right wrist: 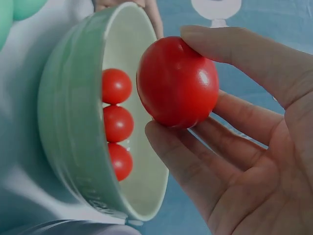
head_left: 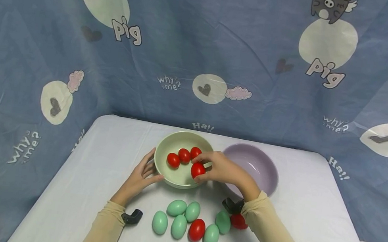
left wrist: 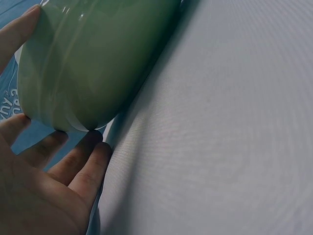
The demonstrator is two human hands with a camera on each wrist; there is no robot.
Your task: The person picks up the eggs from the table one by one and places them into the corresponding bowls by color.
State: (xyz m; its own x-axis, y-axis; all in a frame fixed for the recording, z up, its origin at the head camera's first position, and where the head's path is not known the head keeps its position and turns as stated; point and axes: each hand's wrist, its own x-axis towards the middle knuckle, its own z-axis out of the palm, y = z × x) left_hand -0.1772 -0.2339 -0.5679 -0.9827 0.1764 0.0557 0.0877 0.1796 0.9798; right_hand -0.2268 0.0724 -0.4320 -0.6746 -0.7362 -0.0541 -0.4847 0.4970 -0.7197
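Above the right part of the green bowl (head_left: 180,180), my right hand (head_left: 222,168) pinches a red egg (head_left: 197,170) between thumb and fingers. The right wrist view shows this egg (right wrist: 176,83) close up, apart from the bowl. Three red eggs, among them one at the left (head_left: 173,160), lie inside that bowl. My left hand (head_left: 141,177) is at the bowl's left side. In the left wrist view its fingers (left wrist: 80,159) are spread and their tips touch the bowl's outer wall (left wrist: 98,58).
A purple bowl (head_left: 263,171) stands right of the green one, partly behind my right forearm. Along the front of the white table (head_left: 73,203) lie several green eggs (head_left: 178,226), a red egg (head_left: 197,230) and another red egg (head_left: 239,221) partly hidden by the right sleeve.
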